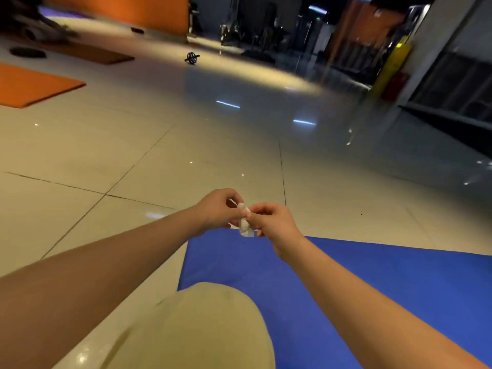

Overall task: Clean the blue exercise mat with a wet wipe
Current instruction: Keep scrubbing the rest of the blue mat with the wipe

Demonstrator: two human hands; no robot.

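The left grip [217, 209] and the right grip [274, 222] were held in the air with their fingertips turned towards each other. Both were narrow, with curled fingers, and both pinched the same small white wet wipe [244, 225]. The wipe hung between the two grips as a short crumpled bundle. It looked folded rather than spread out, but the picture was too soft there to be sure. A thin white strip stood out above the left grip's fingers.

Just below and behind the grips, towards the person, lay the blue exercise mat [372, 288], flat on the floor [133, 155]. Its far edge ran almost directly under the wipe, and the wipe did not touch it. The right forearm reached over the mat, and the left forearm reached over the pale floor tiles beside it. Nearer to the person than the grips, a knee in beige trousers [207, 328] rested on the left corner of the mat.

Far beyond the left grip and to its left, an orange mat [32, 86] lay on the tiles. Further behind it lay a brown mat [93, 55]. Well ahead of both grips, a small black exercise wheel [192, 58] stood alone on the shiny floor. Far beyond the right grip stood a yellow padded post [394, 65], blurred.
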